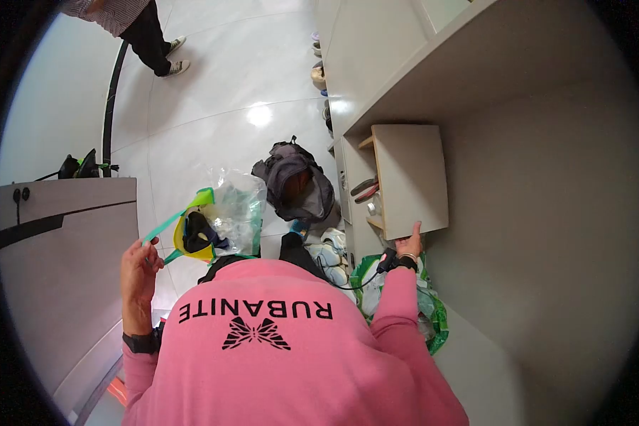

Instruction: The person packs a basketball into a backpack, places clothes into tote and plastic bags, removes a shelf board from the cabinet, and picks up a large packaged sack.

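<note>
Plainly, left grip (139, 275) around flat teal strap (166, 226); right grip (409, 246) at smooth panel (413, 179), hold unclear.

Left of centre in the frame, a tote bag (211, 254) hangs by its handle from the left hand (146, 257), with a bundle (197, 228) inside it and a plastic bag (241, 206) against its right side. A backpack (295, 179) rests on the floor (220, 71) at the centre, above packets (326, 257). Right of it, a drawer (413, 181) juts from a cabinet (373, 57); items (366, 190) sit between its front and the cabinet. The right hand (409, 245) touches the drawer's lower edge, above another bag (435, 323). Shoes (319, 74) line the cabinet's foot at upper centre. A person (149, 35) stands upper left; a side cabinet (85, 245) occupies the left edge.
</note>
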`<state>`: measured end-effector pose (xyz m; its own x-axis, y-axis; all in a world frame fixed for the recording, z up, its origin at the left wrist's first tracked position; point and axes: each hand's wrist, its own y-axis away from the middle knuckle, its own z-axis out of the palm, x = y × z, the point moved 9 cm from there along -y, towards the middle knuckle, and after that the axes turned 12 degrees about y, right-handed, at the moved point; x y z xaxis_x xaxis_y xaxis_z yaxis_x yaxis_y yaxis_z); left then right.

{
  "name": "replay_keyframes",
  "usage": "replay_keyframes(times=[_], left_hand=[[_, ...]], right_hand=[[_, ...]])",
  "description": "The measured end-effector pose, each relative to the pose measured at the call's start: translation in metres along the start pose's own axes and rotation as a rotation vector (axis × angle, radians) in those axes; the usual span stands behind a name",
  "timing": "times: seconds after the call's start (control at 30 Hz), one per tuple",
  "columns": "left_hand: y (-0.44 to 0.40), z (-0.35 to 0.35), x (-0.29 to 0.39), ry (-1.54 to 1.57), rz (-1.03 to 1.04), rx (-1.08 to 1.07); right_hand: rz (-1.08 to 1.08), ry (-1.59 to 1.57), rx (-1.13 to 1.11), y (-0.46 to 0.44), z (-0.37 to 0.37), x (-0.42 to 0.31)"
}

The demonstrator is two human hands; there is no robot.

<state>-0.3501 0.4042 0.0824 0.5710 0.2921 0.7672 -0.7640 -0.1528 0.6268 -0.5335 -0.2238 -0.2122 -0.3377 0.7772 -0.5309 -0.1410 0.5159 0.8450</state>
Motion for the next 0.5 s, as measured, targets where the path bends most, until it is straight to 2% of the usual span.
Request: replay_keyframes(times=[0.07,0.2,0.27,0.4,0.5], left_hand=[[0.003,0.004,0.000,0.006,0.000,0.010],[0.006,0.010,0.001,-0.022,-0.017,-0.005],[0.007,0.012,0.003,-0.016,-0.022,0.018],[0.012,0.015,0.005,-0.036,-0.041,0.057],[0.012,0.015,0.005,-0.057,-0.051,0.087]], right_hand=[[-0.131,-0.015,0.024,0.004,0.004,-0.012],[-0.140,0.020,0.005,0.003,0.010,-0.013],[-0.222,-0.119,-0.208,0.009,0.039,-0.017],[-0.192,-0.141,-0.190,0.003,0.038,-0.015],[-0.204,-0.042,-0.148,0.009,0.034,-0.024]])
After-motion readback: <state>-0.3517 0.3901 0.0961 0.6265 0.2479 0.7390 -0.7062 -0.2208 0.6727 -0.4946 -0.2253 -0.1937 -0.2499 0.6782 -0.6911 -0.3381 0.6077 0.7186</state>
